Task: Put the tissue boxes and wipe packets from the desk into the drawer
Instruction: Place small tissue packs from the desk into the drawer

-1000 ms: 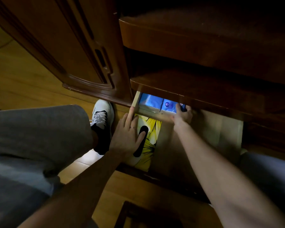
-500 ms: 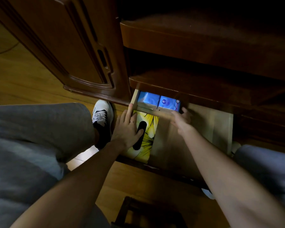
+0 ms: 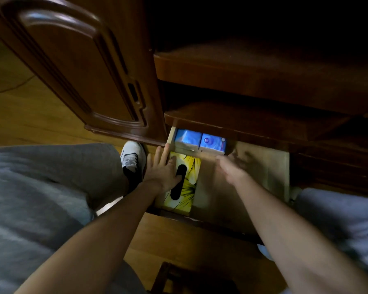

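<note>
The right hand (image 3: 232, 166) has let go of the far blue packets (image 3: 200, 142) and is spread open, while the left hand (image 3: 164, 168) lies flat on the yellow tissue box (image 3: 189, 183) in the drawer (image 3: 263, 166).

Yellow tissue box (image 3: 188, 183) flat in drawer (image 3: 253, 187); two blue packets (image 3: 200, 140) behind.
</note>
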The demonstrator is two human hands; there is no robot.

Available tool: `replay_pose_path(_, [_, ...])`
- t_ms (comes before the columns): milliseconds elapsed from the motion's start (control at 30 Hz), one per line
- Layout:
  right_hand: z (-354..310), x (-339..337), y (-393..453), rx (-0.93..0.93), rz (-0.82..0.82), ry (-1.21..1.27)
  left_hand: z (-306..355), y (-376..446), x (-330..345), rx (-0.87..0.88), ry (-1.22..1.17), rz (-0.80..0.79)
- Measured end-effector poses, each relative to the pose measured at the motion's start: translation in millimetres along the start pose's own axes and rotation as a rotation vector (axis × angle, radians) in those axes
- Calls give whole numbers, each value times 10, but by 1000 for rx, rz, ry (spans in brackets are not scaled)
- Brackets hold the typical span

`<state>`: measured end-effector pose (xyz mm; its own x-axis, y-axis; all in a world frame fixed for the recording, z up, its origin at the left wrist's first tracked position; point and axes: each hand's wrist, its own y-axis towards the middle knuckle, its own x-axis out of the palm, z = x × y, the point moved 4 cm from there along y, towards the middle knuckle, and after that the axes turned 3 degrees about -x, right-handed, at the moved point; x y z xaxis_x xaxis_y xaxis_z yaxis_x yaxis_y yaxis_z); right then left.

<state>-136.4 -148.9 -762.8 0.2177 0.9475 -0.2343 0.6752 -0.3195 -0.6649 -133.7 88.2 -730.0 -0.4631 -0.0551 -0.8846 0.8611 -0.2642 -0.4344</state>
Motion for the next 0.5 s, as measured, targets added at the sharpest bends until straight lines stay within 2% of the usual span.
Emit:
replay_pose_path(67, [-181, -184, -264, -104, 44, -143, 52, -69, -232, 40, 52, 75])
replay_pose_path(133, [-429, -352, -535, -202, 15, -205, 125, -147, -557, 60, 47, 152])
replay_pose_path(267, [-1079, -680, -1219, -363, -90, -403, 357, -428, -1515, 127, -136, 351])
replay_pose_path(367, [-1795, -981, -1890, -688, -40, -372, 676, -784, -2368, 318, -140, 631])
replay_pose_path(500, [-2804, -1454, -2762, -1131, 146, -237, 1185, -1279, -3532, 543, -130, 1068])
